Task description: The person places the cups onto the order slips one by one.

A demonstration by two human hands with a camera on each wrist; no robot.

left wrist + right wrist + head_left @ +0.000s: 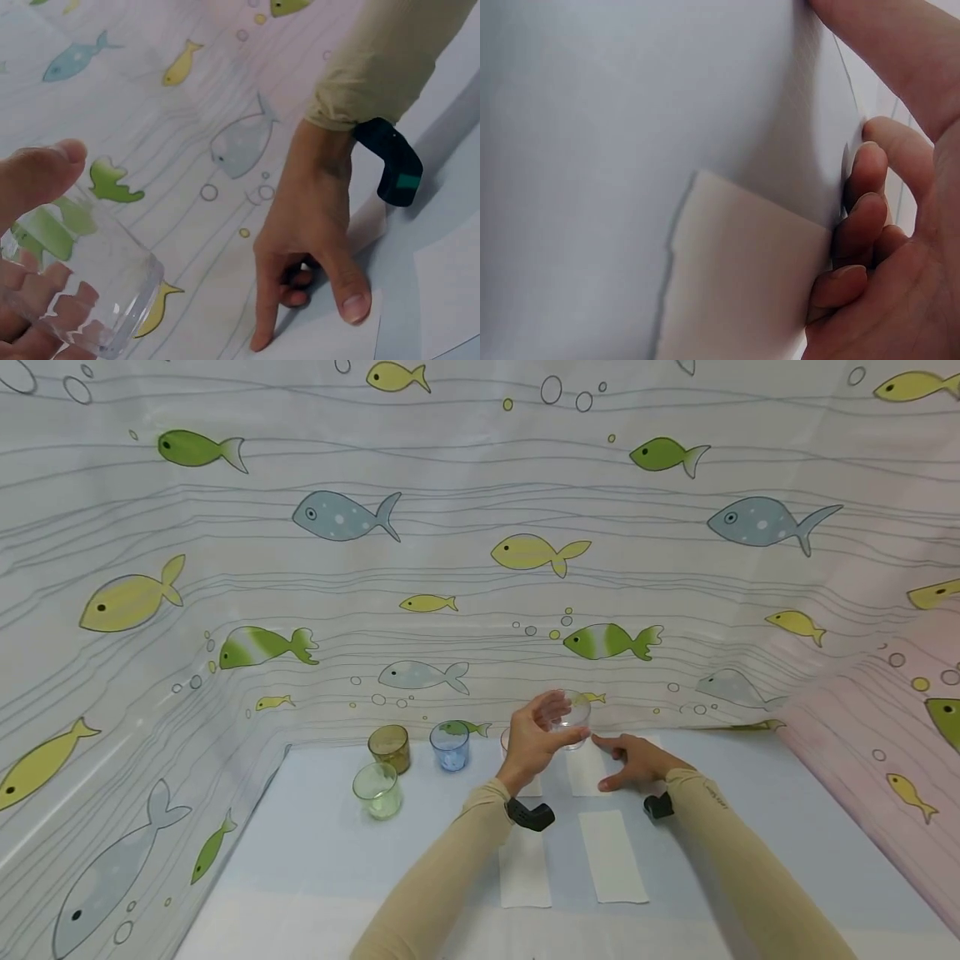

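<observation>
A clear glass (574, 714) is gripped by my left hand (531, 735), raised above the table near the back. In the left wrist view the glass (97, 277) is tilted, with the thumb on one side and the fingers round the other. Beside it my right hand (637, 760) is low over a white strip (588, 777), its index fingertip and thumb tip at the strip's edges. That index finger and thumb are spread, while the other fingers bend inward in the right wrist view. Behind my left wrist, a pinkish glass (505, 740) is mostly hidden.
Left of my hands stand a blue glass (450, 748), an amber glass (390, 748) and a green glass (378, 793). Two more white strips lie nearer, one at left (525, 877) and one at right (613, 858). A fish-patterned curtain (480, 635) closes off the back and sides.
</observation>
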